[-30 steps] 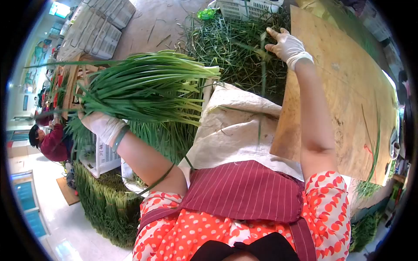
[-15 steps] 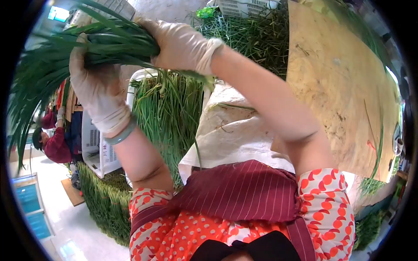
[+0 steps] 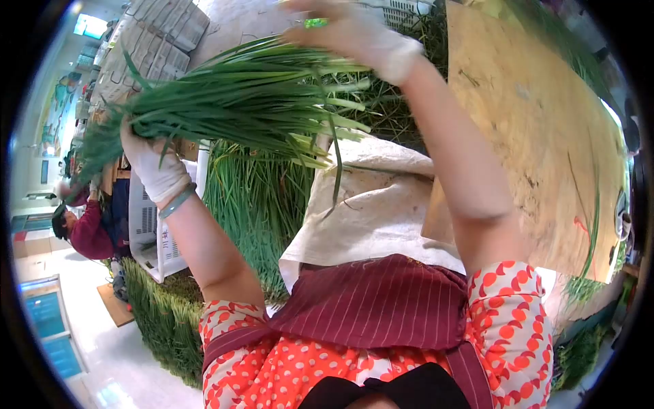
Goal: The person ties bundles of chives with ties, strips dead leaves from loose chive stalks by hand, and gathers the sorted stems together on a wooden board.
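A large bundle of long green leafy stalks [image 3: 231,102] lies sideways in the air, its pale cut ends to the right. My left hand [image 3: 155,160], in a pale glove, grips it from below near the leafy end. Above the cut ends is my right hand [image 3: 351,37], also gloved and smeared by motion; its fingers look spread, with nothing seen between them. A single loose leaf [image 3: 334,146] hangs down by the cut ends. Below the bundle, more green stalks [image 3: 255,204] fill a white crate.
A wooden board [image 3: 531,136] is at the right, beside a whitish cloth [image 3: 375,204]. Loose green scraps [image 3: 381,112] lie behind the cloth. Stacked crates [image 3: 160,41] stand at the upper left. A person in dark red [image 3: 92,228] is at the far left, above bundled greens [image 3: 167,327].
Both hands were on the bundle half a second ago. Since then my right hand has moved off it to the right, and the bundle has swung right, showing its cut ends.
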Demonstrator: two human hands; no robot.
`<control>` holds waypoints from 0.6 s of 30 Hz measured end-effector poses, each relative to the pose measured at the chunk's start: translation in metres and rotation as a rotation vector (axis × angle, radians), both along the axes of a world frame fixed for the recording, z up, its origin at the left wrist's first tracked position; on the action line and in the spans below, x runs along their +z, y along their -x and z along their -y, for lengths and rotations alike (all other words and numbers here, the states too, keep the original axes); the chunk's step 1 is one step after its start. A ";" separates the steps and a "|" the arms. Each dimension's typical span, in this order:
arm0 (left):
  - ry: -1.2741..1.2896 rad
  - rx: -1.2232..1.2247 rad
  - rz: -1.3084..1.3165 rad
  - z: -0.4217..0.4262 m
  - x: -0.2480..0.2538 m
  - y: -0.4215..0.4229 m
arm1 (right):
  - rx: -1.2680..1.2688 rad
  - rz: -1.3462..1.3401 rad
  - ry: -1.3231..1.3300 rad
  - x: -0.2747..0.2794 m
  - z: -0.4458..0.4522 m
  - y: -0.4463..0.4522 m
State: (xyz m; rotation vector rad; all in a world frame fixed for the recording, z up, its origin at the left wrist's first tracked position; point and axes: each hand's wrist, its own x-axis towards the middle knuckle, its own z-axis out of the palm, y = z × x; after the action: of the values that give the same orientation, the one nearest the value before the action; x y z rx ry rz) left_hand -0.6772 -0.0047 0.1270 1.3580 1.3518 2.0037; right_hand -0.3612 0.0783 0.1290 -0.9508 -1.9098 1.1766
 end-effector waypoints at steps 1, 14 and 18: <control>0.032 0.068 -0.194 0.004 -0.015 0.018 | -0.140 -0.216 -0.089 -0.042 -0.024 -0.011; 0.117 0.191 0.938 0.038 -0.093 0.036 | -0.016 -0.320 0.525 -0.098 -0.006 -0.021; 0.163 0.272 1.003 0.043 -0.093 0.029 | 0.100 -0.534 0.505 -0.097 0.001 0.004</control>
State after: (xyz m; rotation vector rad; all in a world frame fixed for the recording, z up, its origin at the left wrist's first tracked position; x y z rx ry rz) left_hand -0.7057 -0.0472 0.0345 -0.0010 1.1605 2.1708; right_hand -0.3651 0.0776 0.0325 -0.6889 -1.2685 1.8108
